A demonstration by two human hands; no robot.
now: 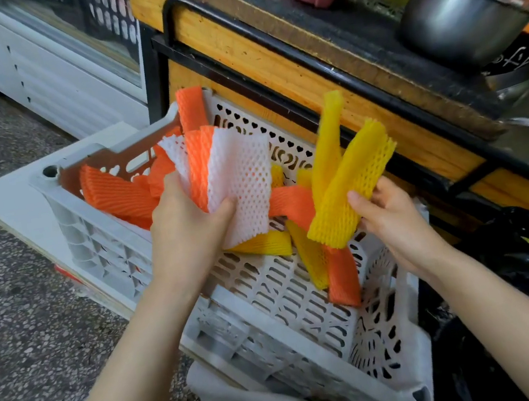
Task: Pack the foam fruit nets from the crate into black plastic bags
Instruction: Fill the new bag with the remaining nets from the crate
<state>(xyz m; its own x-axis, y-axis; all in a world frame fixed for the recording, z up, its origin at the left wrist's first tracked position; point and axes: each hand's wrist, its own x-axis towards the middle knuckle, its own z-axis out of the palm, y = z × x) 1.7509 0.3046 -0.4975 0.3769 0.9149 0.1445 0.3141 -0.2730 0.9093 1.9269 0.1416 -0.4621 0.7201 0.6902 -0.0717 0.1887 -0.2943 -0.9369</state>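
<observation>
Two bare forearms [125, 361] enter at the bottom edge of the head view | left hand [187, 226] grips a fan of white and orange nets [236, 184] | right hand [394, 218] holds a bunch of yellow nets [347, 187] | both held over the white crate [102, 233], where loose nets [117, 196] lie, orange and yellow | black bag [528, 279] just right of the crate

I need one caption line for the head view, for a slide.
Left hand grips white and orange nets, right hand holds yellow nets, over the crate.
</observation>
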